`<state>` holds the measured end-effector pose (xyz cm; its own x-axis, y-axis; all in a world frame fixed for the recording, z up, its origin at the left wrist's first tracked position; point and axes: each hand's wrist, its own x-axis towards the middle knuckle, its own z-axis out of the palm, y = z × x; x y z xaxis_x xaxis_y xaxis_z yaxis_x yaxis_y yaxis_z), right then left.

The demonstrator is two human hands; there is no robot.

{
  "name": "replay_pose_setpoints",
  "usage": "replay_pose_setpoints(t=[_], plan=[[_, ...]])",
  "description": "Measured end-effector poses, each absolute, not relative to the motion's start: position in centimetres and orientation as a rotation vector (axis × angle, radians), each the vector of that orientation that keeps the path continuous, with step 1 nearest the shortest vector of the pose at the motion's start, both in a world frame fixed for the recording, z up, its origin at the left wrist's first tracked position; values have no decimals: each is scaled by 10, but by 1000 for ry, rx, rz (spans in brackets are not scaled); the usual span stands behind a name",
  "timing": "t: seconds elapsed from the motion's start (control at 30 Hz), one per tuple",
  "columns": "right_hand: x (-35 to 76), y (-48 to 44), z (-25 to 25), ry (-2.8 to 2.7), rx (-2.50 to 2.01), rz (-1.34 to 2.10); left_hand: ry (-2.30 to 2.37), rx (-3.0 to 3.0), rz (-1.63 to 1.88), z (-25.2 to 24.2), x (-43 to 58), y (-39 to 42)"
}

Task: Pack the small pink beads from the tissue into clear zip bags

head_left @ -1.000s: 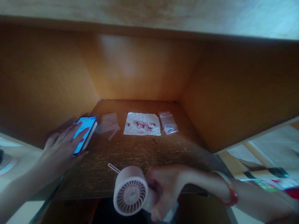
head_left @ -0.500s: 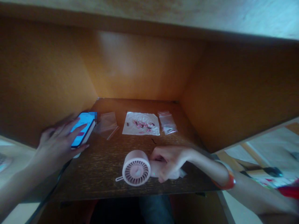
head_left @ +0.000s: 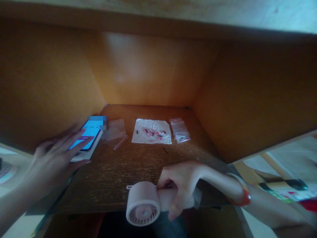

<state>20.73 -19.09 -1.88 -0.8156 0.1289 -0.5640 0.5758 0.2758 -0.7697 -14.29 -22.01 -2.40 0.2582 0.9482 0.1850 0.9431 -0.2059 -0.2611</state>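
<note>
My right hand [head_left: 182, 188] is wrapped round the handle of a pale pink handheld fan [head_left: 143, 203] at the shelf's front edge. The fan's round grille faces down toward me, and a small loop sticks out from its head. At the left, a phone [head_left: 90, 132] with a lit screen lies on a white block-like thing [head_left: 85, 155] whose kind I cannot make out. My left hand [head_left: 55, 153] rests over the phone with its fingers stretched and apart across the screen. Its thumb lies along the near side of the white thing.
A creased white sheet [head_left: 138, 138] bears several small pink and dark beads. Clear zip bags lie either side: one bag [head_left: 116, 130] left, another bag [head_left: 180, 130] right, with small things inside. A short dark strand [head_left: 165, 150] lies nearer me. Wooden walls [head_left: 260, 99] enclose the shelf.
The fan has come toward me and tilted further down, its loop now at the back. My left hand has slid slightly left and nearer, and more of the white thing under the phone shows.
</note>
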Motion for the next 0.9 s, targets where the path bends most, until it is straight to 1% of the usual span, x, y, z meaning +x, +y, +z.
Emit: replay_pose_setpoints(t=[0.27, 0.4, 0.47, 0.53, 0.63, 0.73, 0.8, 0.9], plan=[[215, -197, -11, 2154, 696, -1535, -1752, -2151, -24, -23, -130, -213], [215, -189, -20, 2248, 752, -1486, -1817, -2137, -98, -30, -123, -203], [215, -183, -28, 2330, 805, -1442, -1794, -2334, -224, -29, -110, -202], [215, -177, -35, 2405, 842, -1405, -1637, -2738, -361, -26, -93, -204], [218, -171, -42, 2442, 893, -1431, -1496, -3202, -271, -21, -62, -205], [221, -168, -44, 2436, 973, -1464, -1389, -3350, -239, -23, -36, -201], [223, -167, -44, 2405, 993, -1522, -1450, -3384, -226, -25, -26, -194], [224, -164, -41, 2269, 989, -1788, -1575, -3566, -322, -24, -20, -185]])
